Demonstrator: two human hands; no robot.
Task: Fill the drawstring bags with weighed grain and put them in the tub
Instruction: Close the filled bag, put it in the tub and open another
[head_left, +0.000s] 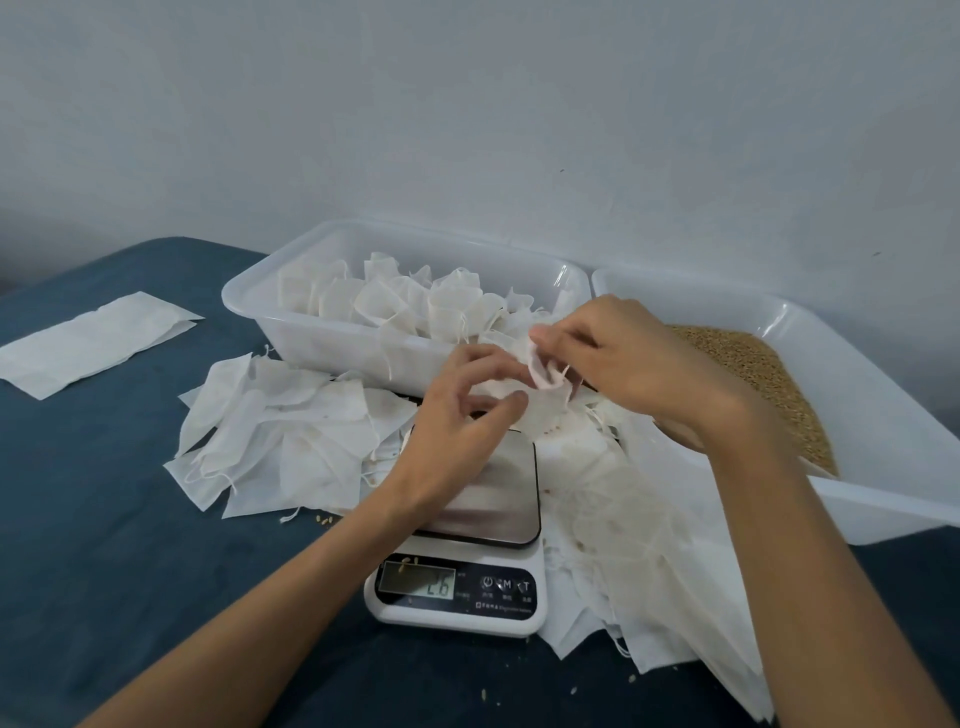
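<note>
Nearest you: the scale (457, 561), display reading something like 26, platform bare apart from a bag edge at its far side. Flat empty bags (291, 441) are heaped on its left, and a second sheaf (665, 561) fans out on its right, running under your right forearm. Above the far end of the platform both hands are on one bag (540, 400): your left hand (467, 400) has its fingers curled round the lower body, and your right hand (618, 353) pinches the upper rim with thumb and forefinger, mouth turned toward you and part open. The bag's long axis runs roughly from low near the left hand to high near the right. Cannot tell if any grain is inside. The grain (753, 379) lies in the tray directly behind and right of your right hand, so that hand is nearer for scooping. The tub (249, 296) of filled bags sits just behind the left hand, closer to it for the drop.
</note>
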